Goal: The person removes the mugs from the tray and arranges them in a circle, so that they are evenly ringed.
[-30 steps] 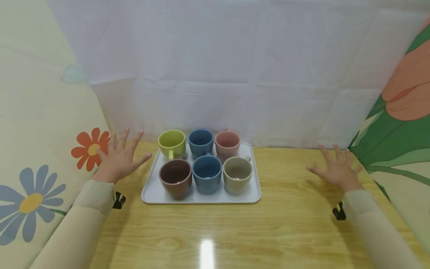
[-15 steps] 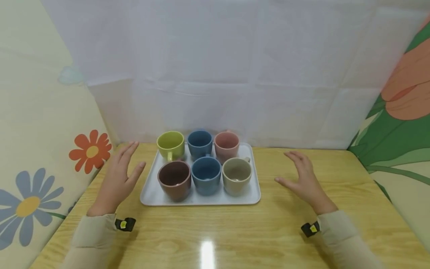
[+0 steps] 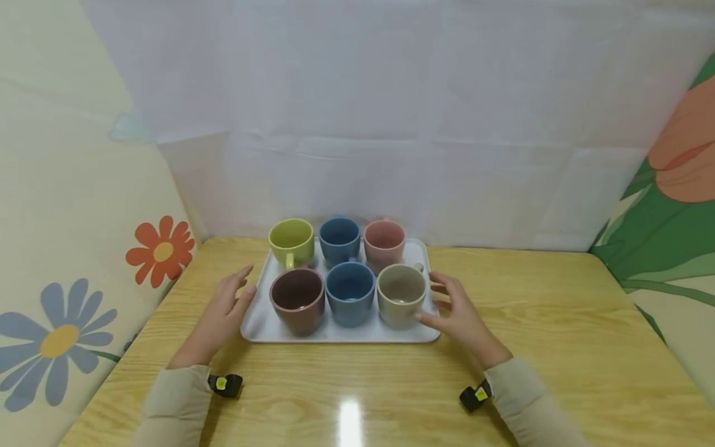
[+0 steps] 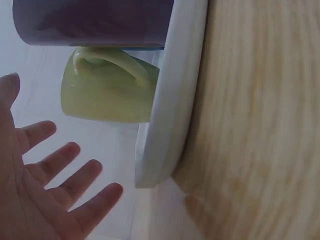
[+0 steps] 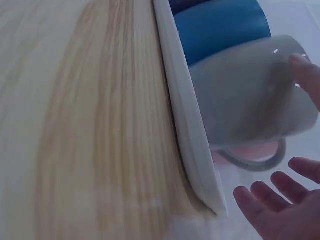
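Observation:
A white tray (image 3: 335, 335) carries two rows of mugs. In the front row are a brown mug (image 3: 298, 310), a blue mug (image 3: 350, 301) and a beige mug (image 3: 400, 304). Behind them stand a green mug (image 3: 292, 248), a second blue mug (image 3: 339, 245) and a pink mug (image 3: 384, 248). My right hand (image 3: 460, 316) is at the beige mug's right side, thumb in front and fingers apart near its handle (image 5: 262, 162), holding nothing. By the tray's left edge, my left hand (image 3: 220, 313) is empty with its fingers spread, facing the green mug (image 4: 107, 90).
The tray stands on a wood-grain table (image 3: 290, 397), close to a white cloth backdrop (image 3: 346, 112). Flower-patterned cloth (image 3: 61, 205) hangs along the left, and more patterned cloth (image 3: 670, 236) is at the right. Each wrist wears a black strap device (image 3: 226, 385).
Both hands have come inward from wide apart to the tray's sides, the right one farther, reaching the beige mug. Their spread fingers have drawn closer together. The mugs stay in place.

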Tool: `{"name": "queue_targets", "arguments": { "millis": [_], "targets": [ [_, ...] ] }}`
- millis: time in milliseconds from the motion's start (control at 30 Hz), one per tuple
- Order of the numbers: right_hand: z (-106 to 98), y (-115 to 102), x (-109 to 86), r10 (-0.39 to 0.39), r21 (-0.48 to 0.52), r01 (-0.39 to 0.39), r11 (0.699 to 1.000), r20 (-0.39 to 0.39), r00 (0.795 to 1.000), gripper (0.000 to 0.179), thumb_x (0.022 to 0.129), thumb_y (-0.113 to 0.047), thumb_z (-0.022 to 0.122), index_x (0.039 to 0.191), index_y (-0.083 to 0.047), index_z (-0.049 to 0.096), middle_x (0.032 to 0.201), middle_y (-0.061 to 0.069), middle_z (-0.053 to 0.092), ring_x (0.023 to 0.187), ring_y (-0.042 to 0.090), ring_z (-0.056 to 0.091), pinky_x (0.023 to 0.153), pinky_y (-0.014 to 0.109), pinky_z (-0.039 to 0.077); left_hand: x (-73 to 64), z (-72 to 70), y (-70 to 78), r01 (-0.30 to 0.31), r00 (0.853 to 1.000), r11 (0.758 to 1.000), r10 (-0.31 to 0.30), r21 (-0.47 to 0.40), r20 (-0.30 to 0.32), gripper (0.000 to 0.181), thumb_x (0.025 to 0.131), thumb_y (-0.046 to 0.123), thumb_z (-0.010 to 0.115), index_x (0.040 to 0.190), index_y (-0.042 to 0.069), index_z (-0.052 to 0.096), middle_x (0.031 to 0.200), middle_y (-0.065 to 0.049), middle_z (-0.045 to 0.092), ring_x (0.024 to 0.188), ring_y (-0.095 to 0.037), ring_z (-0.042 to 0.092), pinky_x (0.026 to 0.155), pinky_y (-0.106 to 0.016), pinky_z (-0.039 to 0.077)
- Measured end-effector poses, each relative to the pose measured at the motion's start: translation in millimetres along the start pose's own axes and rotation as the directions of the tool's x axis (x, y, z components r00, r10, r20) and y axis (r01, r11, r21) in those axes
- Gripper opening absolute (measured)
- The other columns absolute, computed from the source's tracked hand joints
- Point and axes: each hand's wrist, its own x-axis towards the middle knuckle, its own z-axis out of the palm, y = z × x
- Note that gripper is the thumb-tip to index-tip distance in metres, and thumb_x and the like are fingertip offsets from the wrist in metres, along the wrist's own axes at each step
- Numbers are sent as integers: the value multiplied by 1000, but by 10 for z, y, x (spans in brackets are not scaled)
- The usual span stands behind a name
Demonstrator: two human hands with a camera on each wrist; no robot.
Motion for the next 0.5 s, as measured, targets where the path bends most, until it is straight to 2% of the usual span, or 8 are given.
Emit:
{"name": "queue_targets", "arguments": {
  "millis": [100,200,333,433,500],
  "targets": [
    [87,5,11,75,72,-76,995,21,997,88,80,-5,86,151,0,36,153,21,36,137,41,41,113,50,41,-4,36,-22,57,997,998,-56,-27,53,56,110,26,44,153,-7,32,151,-35,30,135,-53,34,105,-70,38],
    [159,-6,25,127,90,-129,988,28,991,88,80,-9,87,151,-2,36,150,20,39,135,39,43,113,50,41,-5,77,-57,105,991,994,-101,-41,85,59,108,27,48,153,-8,31,153,-36,26,139,-53,29,108,-70,34],
    [235,-11,57,146,91,-148,985,29,989,88,80,-12,88,151,-2,37,145,20,46,130,38,48,110,50,44,8,103,-110,165,980,985,-157,-59,125,65,107,29,52,153,-11,28,156,-36,21,143,-54,22,112,-68,30],
    [274,-2,74,147,102,-149,984,29,989,86,79,-12,88,150,-3,38,143,18,49,130,36,48,111,50,44,18,101,-145,196,971,977,-183,-79,152,67,108,30,50,154,-12,26,157,-37,19,143,-54,23,114,-66,29],
    [295,3,82,144,111,-146,983,28,989,86,79,-11,88,150,-4,39,143,17,50,130,35,47,111,50,43,22,96,-173,195,970,977,-179,-88,164,67,108,29,50,153,-14,24,156,-38,22,142,-54,27,115,-65,29]
  ]
}}
